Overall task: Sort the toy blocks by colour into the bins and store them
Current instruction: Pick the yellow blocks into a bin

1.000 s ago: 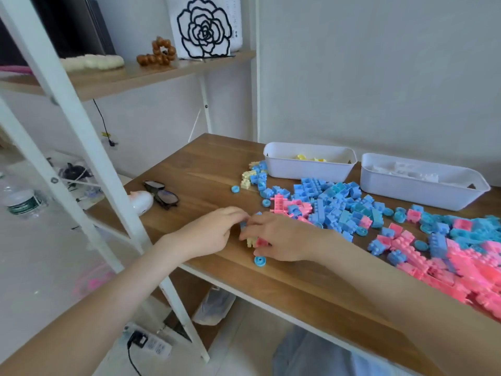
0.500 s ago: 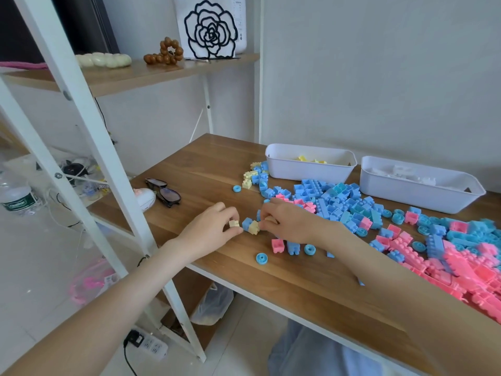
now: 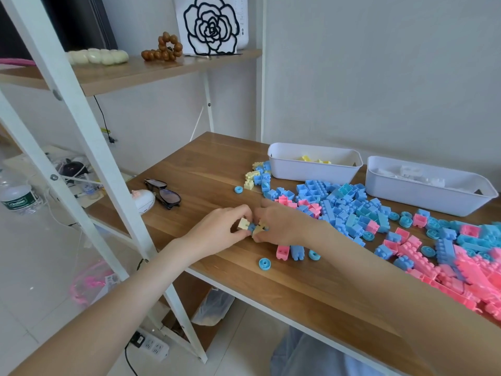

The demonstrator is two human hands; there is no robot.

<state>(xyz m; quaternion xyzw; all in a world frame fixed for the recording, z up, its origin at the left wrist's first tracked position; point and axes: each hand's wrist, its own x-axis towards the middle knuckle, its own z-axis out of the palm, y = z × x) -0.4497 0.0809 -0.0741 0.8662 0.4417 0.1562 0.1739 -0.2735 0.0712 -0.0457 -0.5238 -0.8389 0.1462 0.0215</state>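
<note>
Pinching blocks (image 3: 250, 227) (left hand (image 3: 217, 230), right hand (image 3: 284, 226))

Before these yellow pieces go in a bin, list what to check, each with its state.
1. Left hand pinches a yellow block: ok.
2. Right hand grips the second yellow block: ok.
3. Blue block between them pulled free: cannot tell.
4. Yellow bin open, yellow inside: ok.
5. Bin for blue in view: not ok; the other bin holds white pieces.
</note>
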